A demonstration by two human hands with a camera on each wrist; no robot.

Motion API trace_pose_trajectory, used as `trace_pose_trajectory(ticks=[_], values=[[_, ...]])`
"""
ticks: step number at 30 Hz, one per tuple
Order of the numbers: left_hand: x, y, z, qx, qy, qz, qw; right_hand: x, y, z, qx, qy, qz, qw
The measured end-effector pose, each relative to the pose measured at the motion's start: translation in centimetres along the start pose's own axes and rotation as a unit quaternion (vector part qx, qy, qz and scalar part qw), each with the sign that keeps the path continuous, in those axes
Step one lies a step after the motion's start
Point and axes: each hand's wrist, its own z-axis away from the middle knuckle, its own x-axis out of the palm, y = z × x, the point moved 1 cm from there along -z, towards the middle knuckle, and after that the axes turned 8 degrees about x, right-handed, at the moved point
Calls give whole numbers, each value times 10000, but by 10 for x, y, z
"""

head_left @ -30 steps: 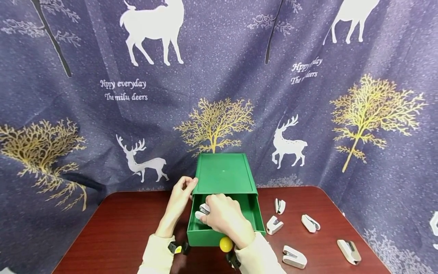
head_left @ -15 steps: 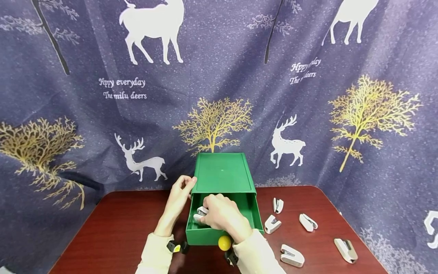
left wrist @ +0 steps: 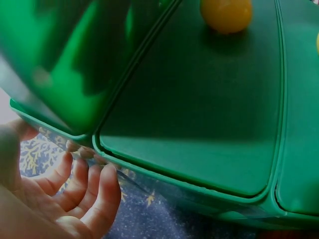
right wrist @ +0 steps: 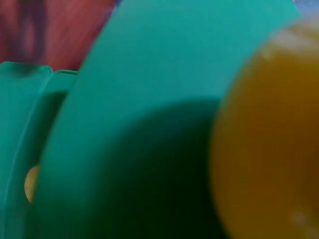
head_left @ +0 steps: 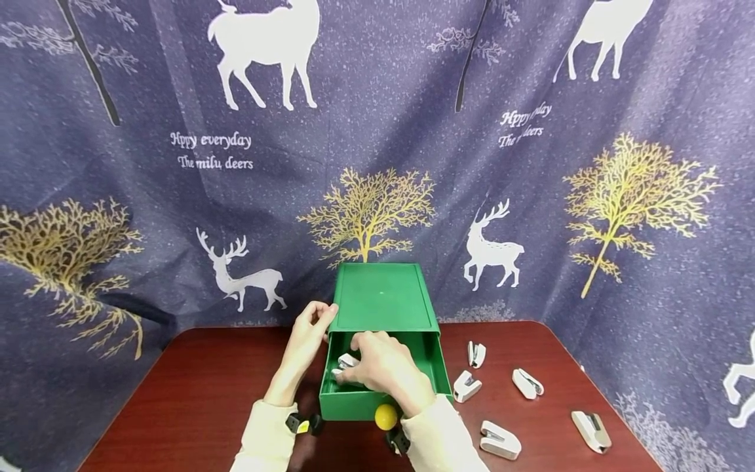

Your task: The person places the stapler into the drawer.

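A green drawer box (head_left: 383, 295) stands at mid-table with its upper drawer (head_left: 349, 408) pulled out. My right hand (head_left: 383, 367) is inside that drawer, thumb and fingers spread around a white stapler (head_left: 347, 360), which the hand partly covers. My left hand (head_left: 303, 341) is at the box's left side, its fingertips against the wall near the top front corner. Loosely bent fingers (left wrist: 107, 191) show along that wall in the left wrist view. A yellow round knob (right wrist: 271, 144) fills the right of the right wrist view, and the right hand is hidden there.
Right of the box, several white staplers lie on the red-brown table (head_left: 206, 393), among them a near one (head_left: 500, 440), one at the far right (head_left: 592, 431) and one beside the drawer (head_left: 466, 386). A patterned cloth (head_left: 377, 131) hangs behind.
The right hand's thumb and fingers have spread apart around the stapler in the drawer. The left hand stays at the box's side. The head view has shifted slightly.
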Motion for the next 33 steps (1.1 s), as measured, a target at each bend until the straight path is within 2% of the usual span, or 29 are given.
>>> trace_pose_trajectory(ticks=[2, 6, 9, 12, 15, 18, 24, 33], values=[[0, 1, 0, -49, -36, 44, 10000, -3, 2, 2, -59, 8, -186, 9998], [0, 22, 5, -141, -124, 6, 9998, -13, 4, 9, -259, -66, -573, 9980], [0, 37, 9, -138, -163, -57, 9998, -18, 5, 15, -455, -120, -671, 9966], [-1, 38, 10, -123, -176, -39, 9998, -21, 9, 19, -848, -51, -663, 9942], [-1, 37, 10, -117, -196, -67, 9997, -23, 13, 25, -1422, 149, -652, 9876], [-1, 30, 9, -100, -196, -41, 9997, -25, 18, 32, -1823, 390, -698, 9800], [-1, 2, 1, -101, -42, 79, 9999, -25, 30, 44, -2097, 1161, -846, 9672], [2, -3, 1, 83, 119, -77, 9999, -23, 53, 61, -2671, 2306, -1032, 9299]])
